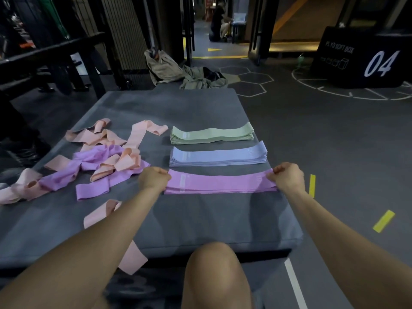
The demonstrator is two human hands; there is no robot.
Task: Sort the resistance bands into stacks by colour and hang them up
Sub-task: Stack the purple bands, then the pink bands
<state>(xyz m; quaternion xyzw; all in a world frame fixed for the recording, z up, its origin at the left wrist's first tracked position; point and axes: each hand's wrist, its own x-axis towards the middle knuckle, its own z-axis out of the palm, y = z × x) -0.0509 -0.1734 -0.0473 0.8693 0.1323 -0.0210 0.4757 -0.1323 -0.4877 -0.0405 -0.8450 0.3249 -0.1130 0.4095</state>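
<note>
Purple band (219, 182) stretches between left hand (153, 178) and right hand (288, 177), each pinching an end above its stack; uneven release could skew it toward the loose heap (98, 161) left.

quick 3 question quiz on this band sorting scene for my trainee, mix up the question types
1. True or false: the flat stack of pale green fabric bands lies farther from the person than the flat stack of light blue fabric bands.
2. Which band colours remain unsorted in the loose pile on the grey padded mat? A) green and blue B) peach and purple C) only blue
3. Fill in: the left hand and right hand each pinch one end of the ____ stack.

Key: 1 true; 2 B; 3 purple
</note>
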